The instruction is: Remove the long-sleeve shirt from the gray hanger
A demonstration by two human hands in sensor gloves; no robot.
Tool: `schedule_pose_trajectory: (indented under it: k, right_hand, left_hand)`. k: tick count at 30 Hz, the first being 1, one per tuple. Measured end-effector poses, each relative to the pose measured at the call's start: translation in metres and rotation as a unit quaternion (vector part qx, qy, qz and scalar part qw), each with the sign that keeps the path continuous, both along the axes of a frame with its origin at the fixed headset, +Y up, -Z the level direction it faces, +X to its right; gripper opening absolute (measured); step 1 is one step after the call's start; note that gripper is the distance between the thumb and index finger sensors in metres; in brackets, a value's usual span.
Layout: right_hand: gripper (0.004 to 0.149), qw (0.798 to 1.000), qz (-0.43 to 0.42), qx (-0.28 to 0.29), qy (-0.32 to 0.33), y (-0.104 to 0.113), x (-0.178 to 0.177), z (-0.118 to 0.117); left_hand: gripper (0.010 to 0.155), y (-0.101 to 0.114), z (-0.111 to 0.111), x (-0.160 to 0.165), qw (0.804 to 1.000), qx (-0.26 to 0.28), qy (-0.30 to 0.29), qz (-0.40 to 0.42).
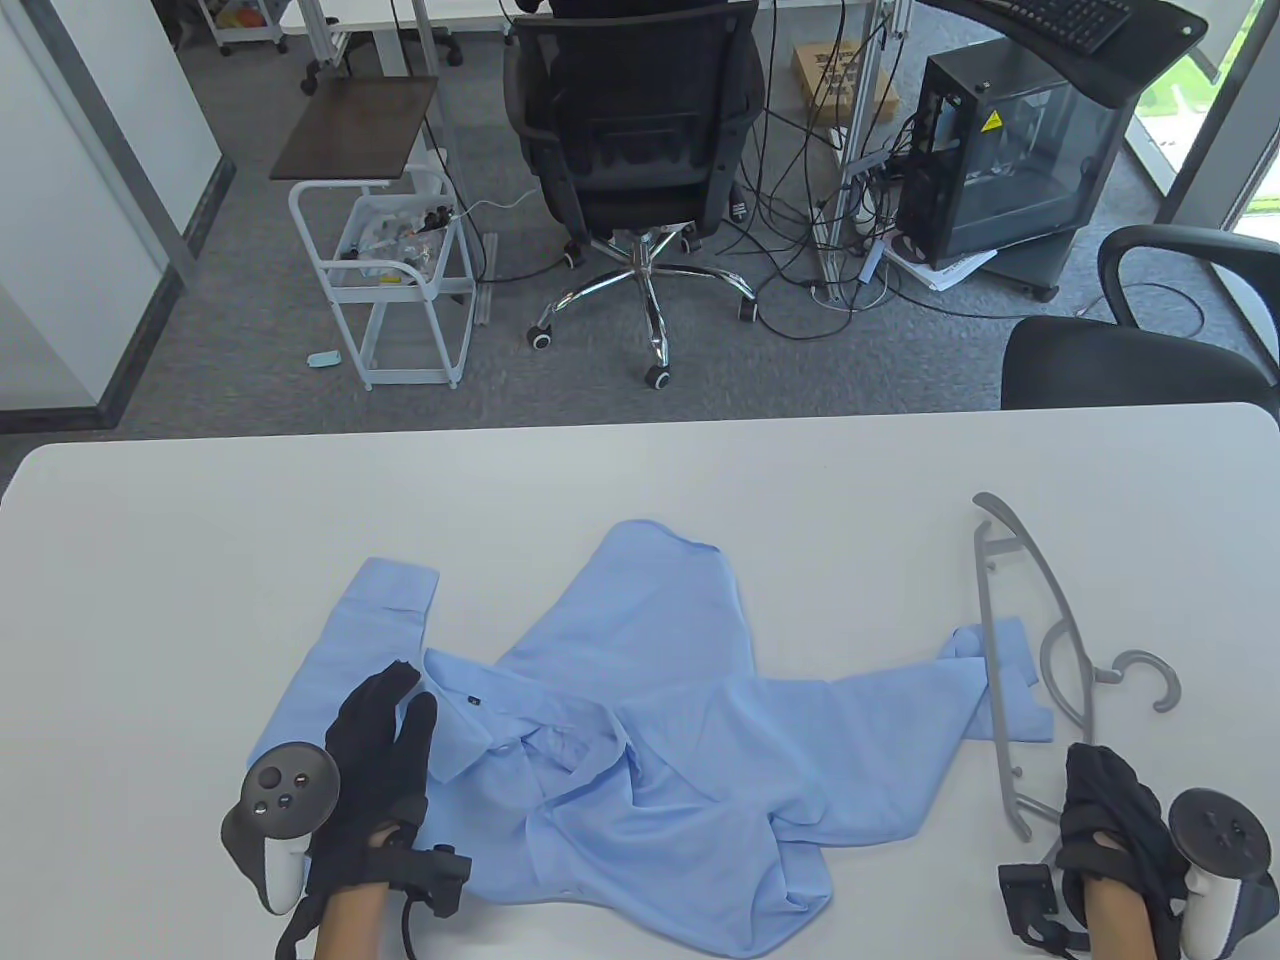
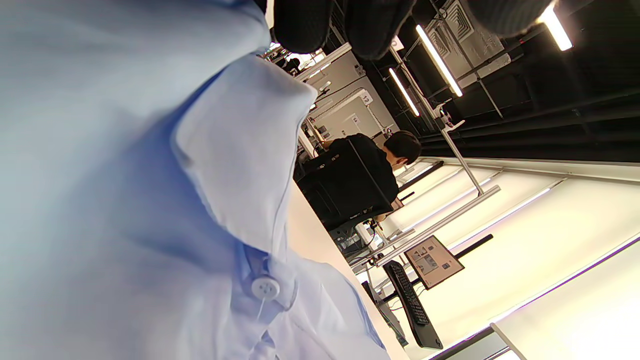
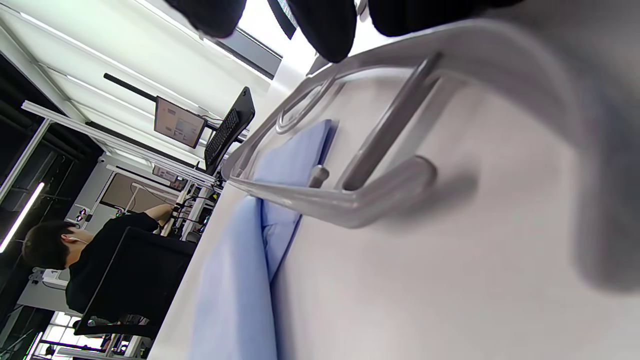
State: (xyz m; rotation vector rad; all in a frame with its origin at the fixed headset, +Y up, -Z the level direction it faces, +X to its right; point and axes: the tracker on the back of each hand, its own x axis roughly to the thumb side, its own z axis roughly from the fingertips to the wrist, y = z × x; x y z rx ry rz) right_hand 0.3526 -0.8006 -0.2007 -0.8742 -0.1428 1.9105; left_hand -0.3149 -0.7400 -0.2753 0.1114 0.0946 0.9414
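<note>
The gray hanger (image 3: 350, 200) lies on the white counter (image 3: 450, 280) across the frame's middle, over a blue shirt (image 3: 240, 270) sleeve. Black gloved fingertips (image 3: 325, 25) hang at the top edge. A seated person (image 3: 65, 260) is lower left.
</note>
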Motion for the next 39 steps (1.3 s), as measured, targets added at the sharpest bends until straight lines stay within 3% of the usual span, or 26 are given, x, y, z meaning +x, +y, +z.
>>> schedule_pose_trajectory:
  k: [4, 10, 16, 23, 30, 39]
  right_hand:
    - [0.067, 0.994, 0.109, -0.011, -0.003, 0.011, -0.006, 0.0]
    - [0.073, 0.978, 0.206, 0.021, 0.01, 0.035, -0.019, -0.002]
    - [0.073, 0.935, 0.344, 0.072, 0.046, 0.073, -0.051, -0.007]
    - [0.073, 0.904, 0.389, 0.148, 0.094, 0.096, -0.098, -0.009]
    - [0.076, 0.888, 0.368, 0.221, 0.163, 0.109, -0.145, -0.012]
    - [0.076, 0.872, 0.339, 0.248, 0.251, 0.093, -0.202, -0.027]
  left_hand:
    - [0.071, 0.008, 0.005, -0.001, 0.998, 0.053, 0.028, -0.022]
    - [0.075, 0.016, 0.011, 0.007, 0.996, 0.082, 0.012, -0.038]
    - [0.083, 0.021, 0.015, 0.006, 0.994, 0.106, 0.013, -0.032]
    - [0.084, 0.025, 0.018, 0.012, 0.992, 0.116, 0.005, -0.045]
    - [0.084, 0.031, 0.024, 0.028, 0.989, 0.135, -0.028, -0.051]
    - [0.084, 0.035, 0.03, 0.044, 0.986, 0.144, -0.058, -0.063]
